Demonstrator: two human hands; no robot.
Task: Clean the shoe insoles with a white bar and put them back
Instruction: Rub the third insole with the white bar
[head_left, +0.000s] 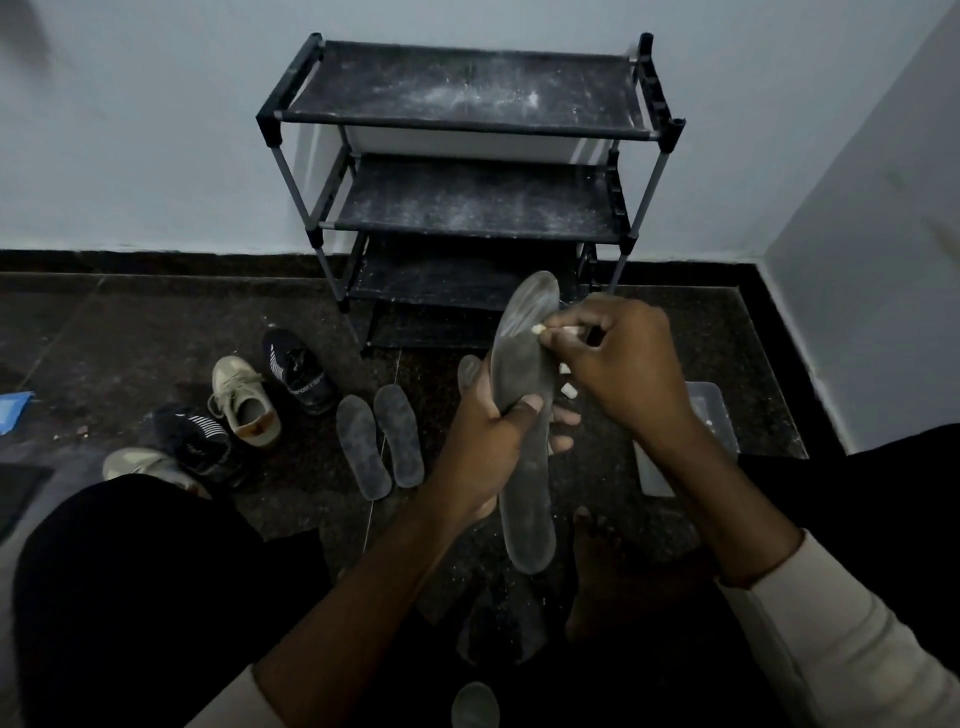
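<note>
Two hands are seen in the head view, both occupied with one grey insole (529, 509), which is held above the floor (649, 322) in front of the seated person. The left hand (493, 436) is wrapped round the insole's narrow waist, thumb across the upper face. The right hand (618, 364) is curled, and a short white bar (551, 328) is pinched between thumb and fingertips, its tip laid against the right edge of the forefoot. The insole's long axis runs away from the body, heel nearest and toe tilted slightly right towards the shoe rack (467, 93), so further strokes are judged to be best drawn along that axis by the right hand, which is the nearer to the unworked toe. The insole looks thin, flexible and matte, with pale chalky streaks near the toe. Two loose insoles (363, 447) are laid side by side on the dark speckled floor to the left, beside four shoes (244, 400), two beige and two black. White crumbs (569, 391) are scattered just below the right hand.
</note>
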